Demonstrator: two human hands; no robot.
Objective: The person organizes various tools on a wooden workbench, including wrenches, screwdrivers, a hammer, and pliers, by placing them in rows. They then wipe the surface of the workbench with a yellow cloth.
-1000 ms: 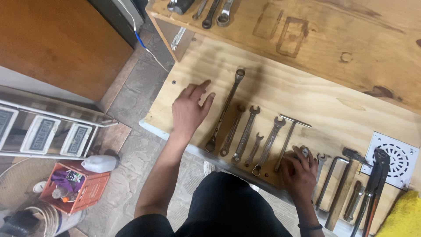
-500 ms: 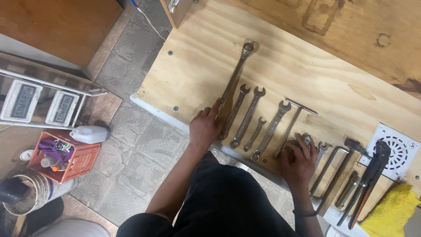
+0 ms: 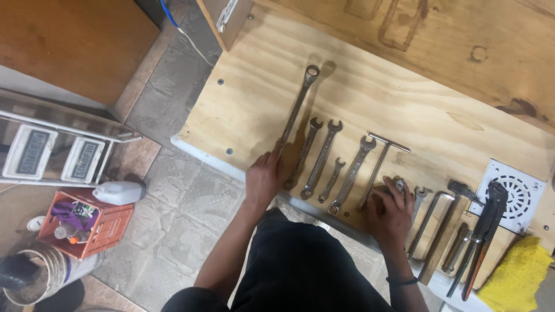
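A row of steel wrenches lies on a plywood bench (image 3: 404, 110). My left hand (image 3: 265, 176) rests at the near edge, fingers on the lower end of the longest combination wrench (image 3: 298, 104). To its right lie two medium wrenches (image 3: 321, 157), a short one (image 3: 330, 180) and another long one (image 3: 351, 173). My right hand (image 3: 391, 211) presses down on a small wrench (image 3: 400, 186) near the front edge, beside a T-handle key (image 3: 381, 159). Whether either hand truly grips its tool is unclear.
Right of my right hand lie more tools: a bent bar (image 3: 432, 222), a hammer (image 3: 459, 190), a pipe wrench (image 3: 485, 231), a white drain grate (image 3: 515, 193) and a yellow cloth (image 3: 517, 277). On the floor at left stand an orange crate (image 3: 87, 228), a white jug (image 3: 118, 192) and a bucket (image 3: 40, 274).
My left hand has pulled back from the open board to the near end of the longest wrench. The view has shifted downward. My right hand stays on the small wrench.
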